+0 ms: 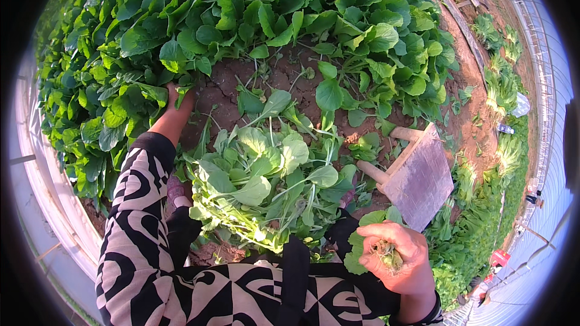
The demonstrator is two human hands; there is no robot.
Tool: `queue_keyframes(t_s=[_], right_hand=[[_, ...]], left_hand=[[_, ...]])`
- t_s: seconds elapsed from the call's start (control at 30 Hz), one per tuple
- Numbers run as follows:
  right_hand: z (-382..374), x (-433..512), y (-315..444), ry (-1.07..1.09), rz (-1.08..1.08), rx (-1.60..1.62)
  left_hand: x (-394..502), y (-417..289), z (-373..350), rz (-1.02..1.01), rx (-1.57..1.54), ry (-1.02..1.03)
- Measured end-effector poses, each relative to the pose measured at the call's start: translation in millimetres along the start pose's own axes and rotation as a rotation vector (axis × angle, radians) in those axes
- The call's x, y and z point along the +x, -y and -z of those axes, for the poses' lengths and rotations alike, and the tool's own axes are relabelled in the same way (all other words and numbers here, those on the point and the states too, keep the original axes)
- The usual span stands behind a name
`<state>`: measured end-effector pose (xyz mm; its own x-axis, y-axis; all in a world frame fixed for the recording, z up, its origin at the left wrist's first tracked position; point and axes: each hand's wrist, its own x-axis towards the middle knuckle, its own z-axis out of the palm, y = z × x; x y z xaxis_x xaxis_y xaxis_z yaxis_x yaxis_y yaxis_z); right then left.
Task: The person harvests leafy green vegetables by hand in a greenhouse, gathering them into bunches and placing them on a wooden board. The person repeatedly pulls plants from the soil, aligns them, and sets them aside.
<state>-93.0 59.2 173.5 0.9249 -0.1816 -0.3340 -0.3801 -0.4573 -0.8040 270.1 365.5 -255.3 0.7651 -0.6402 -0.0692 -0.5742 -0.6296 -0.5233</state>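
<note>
My left hand (179, 98) reaches into the edge of the standing leafy greens (136, 40); leaves cover its fingers, so its grip is hidden. My right hand (408, 253), low on the right, is closed around a small bunch of leafy greens (355, 253). Their pale roots (385, 256) face up through my curled fingers, and the leaves hang out on the left. A loose heap of pulled or trimmed greens (263, 181) lies on the soil between my feet. Bare, cracked brown soil (222, 86) shows between the heap and the standing plants.
A small wooden stool (419, 181) lies tipped over to the right. Beyond it are bundled greens (500, 86), a plastic bottle (505, 129), a clear bag (521, 105) and a red box (500, 257). Greenhouse film (50, 217) walls the left side.
</note>
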Motion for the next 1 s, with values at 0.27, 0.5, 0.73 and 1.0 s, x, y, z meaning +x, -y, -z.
queue_keyframes(t_s=[0.27,0.5,0.73,1.0], right_hand=[[5.1,-3.0,-4.2,-0.008,0.026,0.013],[5.9,-21.5,-5.6,-0.016,0.019,-0.035],[4.8,-36.1,-3.2,-0.036,0.088,-0.015],[-5.7,-54.8,-10.9,-0.094,0.193,-0.102]], left_hand=[[1.1,25.0,-9.2,0.030,-0.160,0.381],[3.6,11.8,84.3,-0.468,-0.153,0.813],[8.2,22.9,275.1,-0.243,-0.715,0.364],[-41.9,11.6,369.6,0.021,-1.747,0.246]])
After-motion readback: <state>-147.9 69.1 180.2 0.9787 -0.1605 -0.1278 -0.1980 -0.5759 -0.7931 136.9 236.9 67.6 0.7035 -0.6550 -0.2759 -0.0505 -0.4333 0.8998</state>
